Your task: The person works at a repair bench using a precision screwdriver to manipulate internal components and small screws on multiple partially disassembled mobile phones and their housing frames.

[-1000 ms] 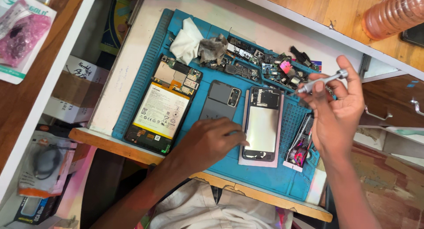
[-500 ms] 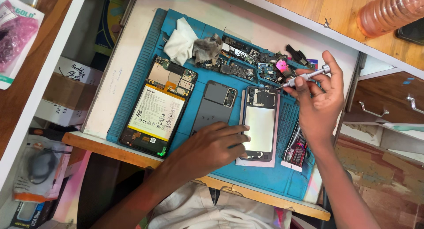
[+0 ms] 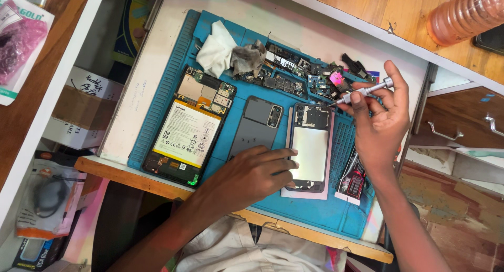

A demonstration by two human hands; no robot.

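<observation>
At far left we see a pink packet (image 3: 21, 46) on a wooden shelf, a brown box (image 3: 79, 114) with a white label below it, and a bagged cable (image 3: 50, 198) lower down. A red and black sachet (image 3: 356, 178) lies at the mat's right edge. The blue mat (image 3: 325, 214) covers a white bench; wooden drawers with metal handles stand to the right. Our left hand (image 3: 252, 175) rests flat, fingers spread, on the lower left edge of the opened phone (image 3: 311, 148), pinning it without gripping. Our right hand (image 3: 380, 122) pinches a screwdriver (image 3: 362, 92), its tip just above the phone's top right corner. A tablet (image 3: 191, 125), a grey back cover (image 3: 257, 125), and a cloth (image 3: 218, 49) lie to the left.
</observation>
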